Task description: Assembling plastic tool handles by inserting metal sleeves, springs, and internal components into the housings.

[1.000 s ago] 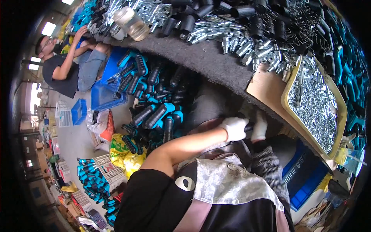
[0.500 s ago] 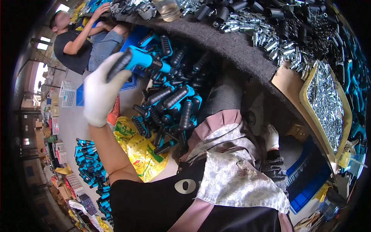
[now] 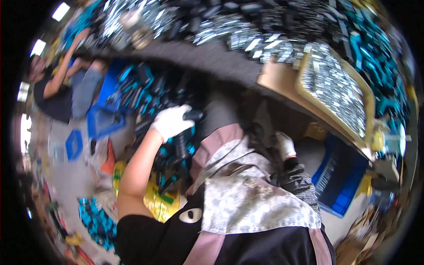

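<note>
My left hand (image 3: 174,123), in a white glove, is over a heap of teal-and-black tool handles (image 3: 138,84) below the bench. Its fingers are closed around a tool handle whose black grip (image 3: 193,115) sticks out on the right; the rest of it is hidden by the hand. Another black grip (image 3: 180,146) stands just below the glove. My right hand (image 3: 284,145), also gloved, is low in the shade beside my knee, under the bench edge. Blur and shadow hide its fingers, and nothing can be made out in it.
Above runs a bench edge (image 3: 212,55) heaped with shiny metal parts. A yellow-rimmed tray (image 3: 370,108) of small metal pieces stands at the right. Blue crates (image 3: 342,196) sit below it. At the left are a seated person (image 3: 57,95), more teal handles (image 3: 97,223) and a yellow bag (image 3: 161,203).
My left hand has come from the raised left side, where it held a teal-and-black tool handle, right and down over the heap. My view has turned. My right hand stays by the knee.
</note>
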`<state>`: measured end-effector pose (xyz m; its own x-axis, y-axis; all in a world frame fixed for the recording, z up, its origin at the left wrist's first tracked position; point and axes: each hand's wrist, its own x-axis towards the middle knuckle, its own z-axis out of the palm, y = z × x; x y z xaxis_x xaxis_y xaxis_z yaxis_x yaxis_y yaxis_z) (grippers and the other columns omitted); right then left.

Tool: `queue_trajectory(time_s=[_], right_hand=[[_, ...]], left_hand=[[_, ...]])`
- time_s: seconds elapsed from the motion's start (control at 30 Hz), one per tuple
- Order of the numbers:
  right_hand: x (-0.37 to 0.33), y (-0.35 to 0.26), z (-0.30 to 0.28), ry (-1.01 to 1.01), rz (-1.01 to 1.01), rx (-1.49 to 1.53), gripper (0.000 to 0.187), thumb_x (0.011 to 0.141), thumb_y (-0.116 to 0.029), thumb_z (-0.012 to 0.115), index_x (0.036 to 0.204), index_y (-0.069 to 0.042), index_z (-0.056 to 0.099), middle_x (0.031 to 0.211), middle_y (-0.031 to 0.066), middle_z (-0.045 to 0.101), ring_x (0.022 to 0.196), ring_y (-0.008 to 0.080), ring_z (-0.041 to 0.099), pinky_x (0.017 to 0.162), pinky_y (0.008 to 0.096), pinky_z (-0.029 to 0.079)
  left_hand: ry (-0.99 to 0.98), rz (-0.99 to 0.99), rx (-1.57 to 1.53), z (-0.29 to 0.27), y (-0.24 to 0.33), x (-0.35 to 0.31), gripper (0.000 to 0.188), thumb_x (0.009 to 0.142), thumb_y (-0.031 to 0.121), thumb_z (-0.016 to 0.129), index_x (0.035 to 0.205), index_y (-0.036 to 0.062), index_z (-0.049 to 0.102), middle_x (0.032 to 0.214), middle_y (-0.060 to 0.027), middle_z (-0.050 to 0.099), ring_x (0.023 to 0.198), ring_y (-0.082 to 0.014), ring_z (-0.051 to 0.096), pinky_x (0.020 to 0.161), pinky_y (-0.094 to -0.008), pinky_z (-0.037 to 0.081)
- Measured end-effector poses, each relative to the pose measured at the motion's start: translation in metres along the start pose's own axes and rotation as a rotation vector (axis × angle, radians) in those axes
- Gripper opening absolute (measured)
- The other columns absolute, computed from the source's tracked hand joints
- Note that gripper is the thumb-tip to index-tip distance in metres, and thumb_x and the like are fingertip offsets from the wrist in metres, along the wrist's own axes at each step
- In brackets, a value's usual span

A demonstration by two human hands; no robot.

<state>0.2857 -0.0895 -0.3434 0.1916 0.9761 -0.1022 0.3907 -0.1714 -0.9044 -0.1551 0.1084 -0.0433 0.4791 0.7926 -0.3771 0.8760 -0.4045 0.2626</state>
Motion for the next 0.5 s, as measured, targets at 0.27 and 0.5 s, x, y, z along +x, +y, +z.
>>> queue_trajectory(time_s=[0.27, 0.5], right_hand=[[-0.012, -0.098, 0.007, 0.121, 0.536, 0.731, 0.028, 0.101, -0.02, 0.052, 0.117, -0.001, 0.064, 0.104, 0.0089, 0.071, 0.091, 0.0214, 0.067, 0.079, 0.0326, 0.053], [0.001, -0.12, 0.014, 0.059, 0.593, 0.647, 0.028, 0.099, -0.022, 0.06, 0.114, 0.001, 0.067, 0.101, 0.007, 0.07, 0.088, 0.017, 0.064, 0.077, 0.0301, 0.05]], left_hand=[[0.357, -0.116, -0.1, -0.053, -0.02, -0.004, 0.035, 0.083, 0.036, 0.072, 0.106, 0.0086, 0.071, 0.095, -0.0186, 0.071, 0.089, -0.0369, 0.069, 0.078, -0.0434, 0.054], [0.518, -0.349, -0.299, -0.078, -0.09, -0.046, 0.038, 0.088, 0.029, 0.07, 0.11, -0.0021, 0.069, 0.095, -0.0121, 0.072, 0.085, -0.0186, 0.064, 0.08, -0.0327, 0.05]])
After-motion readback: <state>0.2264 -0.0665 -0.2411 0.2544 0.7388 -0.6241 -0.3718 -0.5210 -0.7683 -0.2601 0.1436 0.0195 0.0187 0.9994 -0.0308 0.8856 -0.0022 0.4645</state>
